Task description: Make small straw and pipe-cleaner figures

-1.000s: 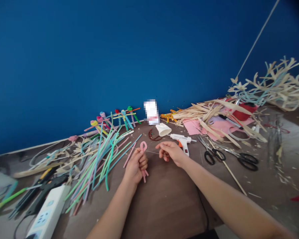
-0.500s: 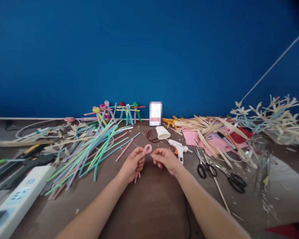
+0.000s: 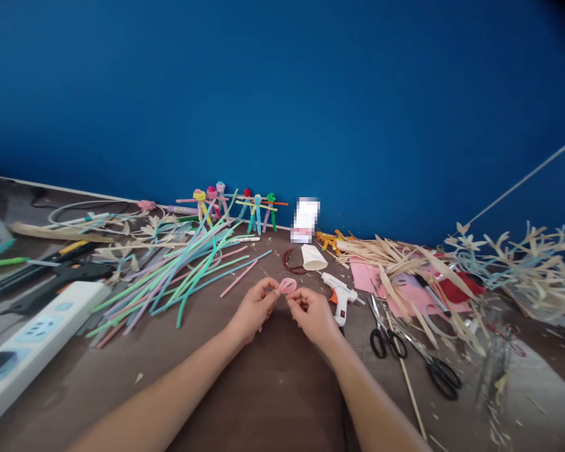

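A looped pink pipe cleaner (image 3: 288, 286) sits between my two hands above the brown table. My left hand (image 3: 254, 309) pinches it from the left with thumb and forefinger, the other fingers curled in. From the right, the thumb and forefinger of my right hand (image 3: 314, 315) close on the loop's lower right side. Just beyond my hands lies a single pink pipe cleaner (image 3: 238, 279). A white glue gun (image 3: 341, 296) rests to the right of my right hand.
Many pastel pipe cleaners (image 3: 169, 279) spread at left, near a white power strip (image 3: 42, 345). Small pipe-cleaner figures (image 3: 258, 216) stand against the blue wall. To the right lie black-handled scissors (image 3: 379, 342), another pair (image 3: 445, 376), pink sheets (image 3: 365, 275) and dried pale strips (image 3: 395, 254).
My view has tilted. The right hand has come against the pink loop, which now lies flatter and wider between both hands. The tails below the left hand are mostly hidden now.
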The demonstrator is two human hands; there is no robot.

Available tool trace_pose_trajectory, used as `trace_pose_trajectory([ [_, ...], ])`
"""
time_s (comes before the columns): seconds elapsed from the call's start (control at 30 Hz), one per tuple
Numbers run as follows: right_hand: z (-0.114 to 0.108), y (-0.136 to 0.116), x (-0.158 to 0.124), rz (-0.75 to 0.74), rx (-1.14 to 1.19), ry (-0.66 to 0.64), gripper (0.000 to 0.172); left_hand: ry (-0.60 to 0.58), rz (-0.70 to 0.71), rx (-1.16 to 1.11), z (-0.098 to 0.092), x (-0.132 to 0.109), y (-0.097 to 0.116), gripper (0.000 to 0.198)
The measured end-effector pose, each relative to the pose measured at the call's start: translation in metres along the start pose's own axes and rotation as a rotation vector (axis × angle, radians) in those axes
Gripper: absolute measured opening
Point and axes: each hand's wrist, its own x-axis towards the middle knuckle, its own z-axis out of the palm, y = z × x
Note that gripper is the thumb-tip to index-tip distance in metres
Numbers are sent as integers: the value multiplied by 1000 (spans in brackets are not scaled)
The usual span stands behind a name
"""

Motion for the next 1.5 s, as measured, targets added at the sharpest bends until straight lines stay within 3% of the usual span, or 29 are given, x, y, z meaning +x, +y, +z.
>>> trace_pose_trajectory([
  [0.27,0,-15,-7,-40,-219,24,12,122,258,359,-4,-1,0,13],
  [0.43,-3,-26,-12,-53,-438,37,8,116,291,439,-3,-1,-1,13],
  [0.7,-4,-29,-14,-81,-468,63,9,55,101,151,0,-1,-2,16],
  [0.83,-4,-27,-13,-80,-453,57,10,45,97,77,-1,-1,0,15],
  [1.1,-4,-29,-12,-67,-418,39,12,90,92,163,-1,-3,6,14],
  [1.5,-4,-23,-12,-103,-376,58,12,-73,0,-65,-2,-1,4,19],
])
